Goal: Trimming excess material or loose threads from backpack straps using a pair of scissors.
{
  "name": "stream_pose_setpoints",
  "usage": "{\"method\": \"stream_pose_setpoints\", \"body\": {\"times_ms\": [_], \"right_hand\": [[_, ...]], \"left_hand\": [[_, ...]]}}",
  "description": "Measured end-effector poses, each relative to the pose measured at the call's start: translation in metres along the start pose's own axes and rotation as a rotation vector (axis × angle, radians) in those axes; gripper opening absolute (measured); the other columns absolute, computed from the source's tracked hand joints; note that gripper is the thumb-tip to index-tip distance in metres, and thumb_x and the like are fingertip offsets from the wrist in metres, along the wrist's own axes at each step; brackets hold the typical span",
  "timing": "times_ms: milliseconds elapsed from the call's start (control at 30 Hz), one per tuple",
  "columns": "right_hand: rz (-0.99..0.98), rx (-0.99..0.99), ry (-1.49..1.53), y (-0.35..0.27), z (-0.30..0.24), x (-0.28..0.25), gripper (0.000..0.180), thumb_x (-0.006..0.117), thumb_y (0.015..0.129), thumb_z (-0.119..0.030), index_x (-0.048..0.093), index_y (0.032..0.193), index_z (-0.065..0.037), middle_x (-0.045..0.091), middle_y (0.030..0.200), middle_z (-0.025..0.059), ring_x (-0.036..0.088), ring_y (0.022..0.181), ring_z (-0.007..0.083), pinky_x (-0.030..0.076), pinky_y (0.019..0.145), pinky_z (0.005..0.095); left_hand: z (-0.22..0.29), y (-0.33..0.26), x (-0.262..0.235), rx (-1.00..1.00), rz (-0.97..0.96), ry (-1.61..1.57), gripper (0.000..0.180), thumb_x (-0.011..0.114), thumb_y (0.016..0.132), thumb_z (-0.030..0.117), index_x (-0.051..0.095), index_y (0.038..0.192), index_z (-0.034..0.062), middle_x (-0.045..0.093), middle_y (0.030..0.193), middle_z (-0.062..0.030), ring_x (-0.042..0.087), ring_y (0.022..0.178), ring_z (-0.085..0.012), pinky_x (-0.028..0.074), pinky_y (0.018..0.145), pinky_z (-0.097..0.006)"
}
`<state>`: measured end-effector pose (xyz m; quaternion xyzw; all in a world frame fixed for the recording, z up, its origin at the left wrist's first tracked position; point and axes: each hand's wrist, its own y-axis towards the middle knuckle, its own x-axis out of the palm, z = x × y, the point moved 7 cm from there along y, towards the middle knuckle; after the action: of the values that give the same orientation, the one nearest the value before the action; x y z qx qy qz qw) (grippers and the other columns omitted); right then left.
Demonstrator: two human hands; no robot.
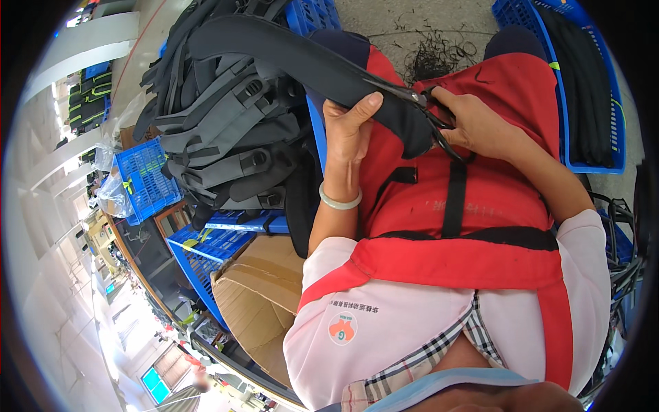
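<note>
Across the left edge of the red apron, a padded black strap stretched, its near end over the apron and its far end over the pile of straps. The left hand was curled closed on the strap's edge, thumb uppermost. The right hand was closed around the handles of the scissors, whose blades pointed over the strap, near the left thumb; whether they touched it, I could not tell.

A long black padded strap extends leftward from above the red cloth apron toward a heap of grey padded straps; rightward, a blue plastic crate contains black strips; thin black scraps lie ahead.
</note>
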<state>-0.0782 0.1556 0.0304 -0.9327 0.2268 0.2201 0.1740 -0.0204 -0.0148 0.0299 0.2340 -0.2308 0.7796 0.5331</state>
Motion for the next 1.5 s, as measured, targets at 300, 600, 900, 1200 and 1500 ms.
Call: {"method": "stream_pose_setpoints", "body": {"times_ms": [300, 600, 900, 1200, 1500], "right_hand": [[-0.022, 0.133, 0.075, -0.002, 0.004, -0.004, 0.04, 0.07, 0.084, -0.031, 0.05, 0.098, 0.001, 0.056, 0.068, 0.0204, 0.054, 0.063, 0.0371, 0.043, 0.059, 0.0396], [0.057, -0.038, -0.015, 0.004, -0.003, -0.004, 0.058, 0.067, 0.072, -0.004, 0.039, 0.123, 0.001, 0.057, 0.091, 0.0272, 0.057, 0.086, 0.0431, 0.045, 0.069, 0.0444], [-0.011, -0.086, 0.005, 0.014, 0.002, 0.004, 0.04, 0.065, 0.082, -0.01, 0.045, 0.115, -0.001, 0.06, 0.086, 0.0233, 0.059, 0.078, 0.0411, 0.045, 0.065, 0.0444], [0.093, -0.074, 0.07, 0.014, 0.006, 0.012, 0.035, 0.065, 0.083, -0.01, 0.047, 0.111, 0.0, 0.06, 0.084, 0.0222, 0.06, 0.079, 0.0386, 0.045, 0.067, 0.0421], [0.021, -0.067, 0.128, 0.021, -0.006, 0.01, 0.064, 0.072, 0.072, -0.008, 0.036, 0.124, 0.002, 0.057, 0.102, 0.0248, 0.057, 0.096, 0.0416, 0.046, 0.078, 0.0427]], "left_hand": [[-0.006, -0.002, -0.005, -0.006, -0.047, 0.033, 0.02, 0.069, 0.08, -0.004, 0.064, 0.099, -0.0011, 0.068, 0.093, -0.0081, 0.065, 0.084, -0.0177, 0.052, 0.079, -0.031], [-0.006, 0.004, -0.009, -0.013, -0.016, 0.043, 0.025, 0.07, 0.078, -0.003, 0.064, 0.102, 0.0011, 0.066, 0.096, -0.0095, 0.064, 0.089, -0.0208, 0.053, 0.084, -0.034], [-0.004, 0.001, -0.005, 0.004, -0.041, 0.001, 0.021, 0.07, 0.078, -0.007, 0.065, 0.096, 0.0016, 0.068, 0.091, -0.0062, 0.065, 0.082, -0.0162, 0.052, 0.078, -0.03], [0.01, 0.022, -0.018, 0.01, -0.076, -0.067, 0.022, 0.07, 0.082, 0.008, 0.064, 0.102, -0.0007, 0.066, 0.101, -0.0114, 0.064, 0.091, -0.0227, 0.053, 0.086, -0.037], [0.0, 0.016, -0.005, -0.03, -0.125, -0.119, 0.026, 0.072, 0.079, 0.005, 0.064, 0.104, 0.0005, 0.066, 0.1, -0.0112, 0.065, 0.091, -0.0225, 0.053, 0.085, -0.037]]}}
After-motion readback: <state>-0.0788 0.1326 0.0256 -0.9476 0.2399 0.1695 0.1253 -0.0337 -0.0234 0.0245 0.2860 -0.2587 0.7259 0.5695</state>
